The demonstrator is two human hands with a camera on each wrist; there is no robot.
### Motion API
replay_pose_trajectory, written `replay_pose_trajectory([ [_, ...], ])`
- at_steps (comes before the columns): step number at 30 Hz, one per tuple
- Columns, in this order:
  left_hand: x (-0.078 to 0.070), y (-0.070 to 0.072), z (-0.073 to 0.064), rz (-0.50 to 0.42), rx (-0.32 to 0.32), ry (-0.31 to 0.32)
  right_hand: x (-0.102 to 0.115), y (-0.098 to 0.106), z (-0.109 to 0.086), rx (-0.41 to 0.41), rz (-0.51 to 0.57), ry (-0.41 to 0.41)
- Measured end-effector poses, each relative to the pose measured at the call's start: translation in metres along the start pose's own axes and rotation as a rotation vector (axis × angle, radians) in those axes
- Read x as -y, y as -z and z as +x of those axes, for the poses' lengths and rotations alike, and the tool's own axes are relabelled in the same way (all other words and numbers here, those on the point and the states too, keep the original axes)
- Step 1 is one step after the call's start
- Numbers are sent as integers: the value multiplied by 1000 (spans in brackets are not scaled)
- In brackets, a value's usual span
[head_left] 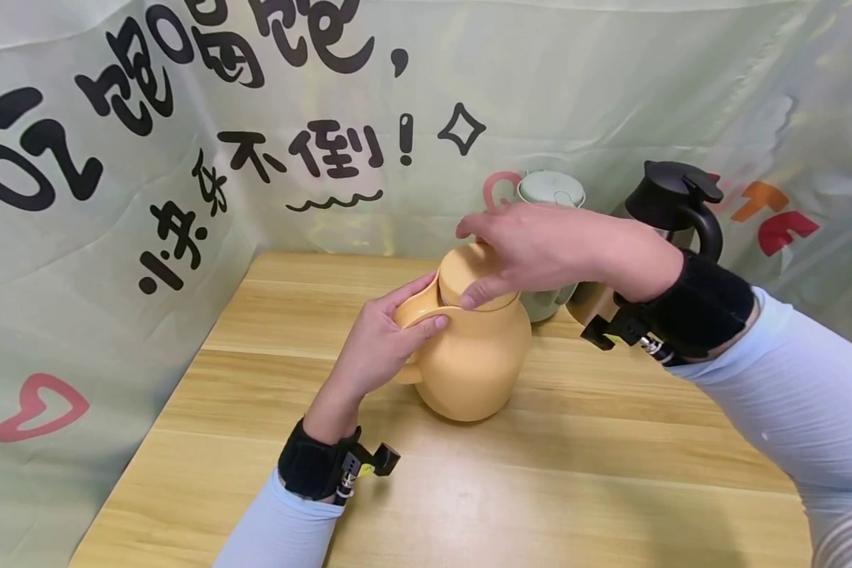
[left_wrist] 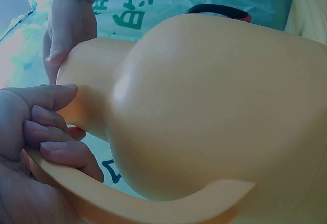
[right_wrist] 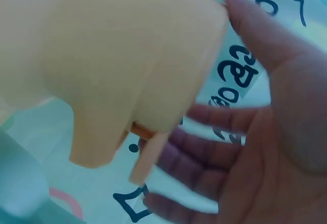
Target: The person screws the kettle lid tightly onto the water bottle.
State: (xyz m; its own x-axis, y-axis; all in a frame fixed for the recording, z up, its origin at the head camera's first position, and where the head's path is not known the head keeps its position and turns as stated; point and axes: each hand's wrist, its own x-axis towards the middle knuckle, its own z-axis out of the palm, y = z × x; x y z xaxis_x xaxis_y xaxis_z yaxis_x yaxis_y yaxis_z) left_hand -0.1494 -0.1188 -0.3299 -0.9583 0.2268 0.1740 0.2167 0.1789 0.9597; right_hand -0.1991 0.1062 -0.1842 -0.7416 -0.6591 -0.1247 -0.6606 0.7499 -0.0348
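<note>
A pale orange thermos jug [head_left: 472, 367] stands on the wooden table in the head view. My left hand [head_left: 379, 343] grips the top of its handle [left_wrist: 130, 206], the thumb reaching forward against the jug's neck. From the right, my right hand [head_left: 547, 244] holds the round lid [head_left: 457, 272] from above, thumb on the near side and fingers at the far side. In the right wrist view the jug's spout [right_wrist: 94, 142] points downward, and a small orange-brown part shows beneath the lid near my fingers [right_wrist: 199, 155].
Behind the jug stands a pale green lidded pitcher [head_left: 550, 189], partly covered by my right arm. Farther right is a pot with a black top and handle [head_left: 706, 229]. A printed cloth [head_left: 596, 71] hangs around the back and sides of the table [head_left: 596, 481].
</note>
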Motion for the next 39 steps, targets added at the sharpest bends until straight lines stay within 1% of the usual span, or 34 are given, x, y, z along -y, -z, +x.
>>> replay_pose_trajectory([
  [3, 0, 0, 0, 9, -2, -2, 3, -3, 2, -42, -107, -74],
  [5, 0, 0, 0, 11, -3, -2, 5, -4, 2, -63, -168, -109],
  [7, 1, 0, 1, 13, -6, -2, 6, -5, 2, -69, -193, -142],
  [9, 1, 0, 0, 13, -5, -2, 6, -3, 2, -62, -189, -170],
  [10, 1, 0, 0, 15, -7, -1, 6, -2, 1, -55, -175, -170],
  [12, 1, 0, 0, 16, -5, -2, 4, 0, 1, -31, -107, -141],
  [17, 1, 0, -1, -4, 0, 5, 2, 3, 2, 73, 98, 27],
  [18, 0, 0, -1, -9, 2, 3, 2, 4, 2, 89, 117, 50],
  [20, 0, 0, -1, -15, 2, 5, 3, 5, 3, 109, 119, 72],
  [22, 0, 0, 0, -15, 2, 6, 3, 5, 3, 97, 93, 51],
  [25, -1, -1, 0, -5, 0, 12, 6, 3, 5, 60, 14, -36],
  [28, -1, -1, 0, 1, 0, 11, 10, -1, 6, 17, -101, -132],
  [32, -1, -2, 0, 2, -3, -3, 12, -6, 7, -13, -201, -205],
  [34, -1, -2, 0, 1, -4, -5, 10, -6, 7, -16, -208, -221],
  [36, -1, -2, 0, 1, -6, -6, 7, -5, 5, -13, -182, -219],
  [37, -1, -2, 0, 1, -8, -5, 5, -3, 4, -10, -154, -199],
  [39, -1, -2, 0, 6, -9, -8, 0, 0, 1, 5, -58, -131],
])
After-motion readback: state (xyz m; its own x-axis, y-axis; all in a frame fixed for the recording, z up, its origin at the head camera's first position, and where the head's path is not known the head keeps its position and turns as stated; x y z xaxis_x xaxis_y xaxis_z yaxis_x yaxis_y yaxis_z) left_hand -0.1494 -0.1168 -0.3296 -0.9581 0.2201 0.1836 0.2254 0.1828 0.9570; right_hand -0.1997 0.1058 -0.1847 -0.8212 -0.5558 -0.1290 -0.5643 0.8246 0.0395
